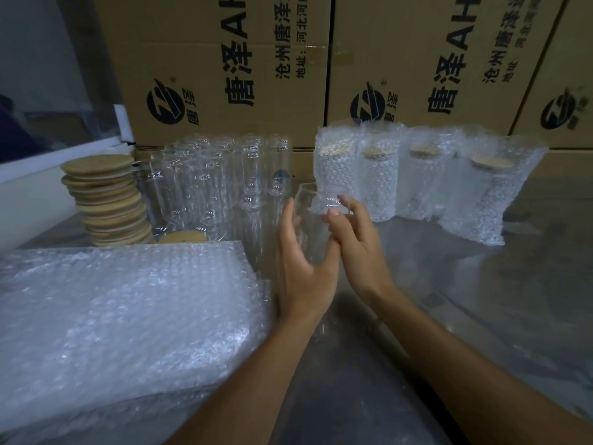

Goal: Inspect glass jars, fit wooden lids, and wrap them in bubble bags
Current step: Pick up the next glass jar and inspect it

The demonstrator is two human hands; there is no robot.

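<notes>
Both hands hold one clear glass jar (316,216) above the middle of the worktop (481,284), its open mouth tilted up and away from the person. The left hand (300,264) cups the jar's left side and base, fingers lying long against the glass and thumb reaching under it. The right hand (354,239) wraps the jar's right side, thumb pressed on the glass just below the rim and fingers curled behind. Towards the worktop's back edge, left of centre, stands a cluster of bare glass jars (211,184). Just beside them on the left leans a stack of wooden lids (109,200), with a single lid (183,236) lying flat at its foot. Along the back right stands a row of wrapped jars (417,178), lids showing through the bubble wrap. A thick pile of bubble bags (122,316) fills the front left corner. Printed cardboard boxes (224,65) rise behind the worktop.
</notes>
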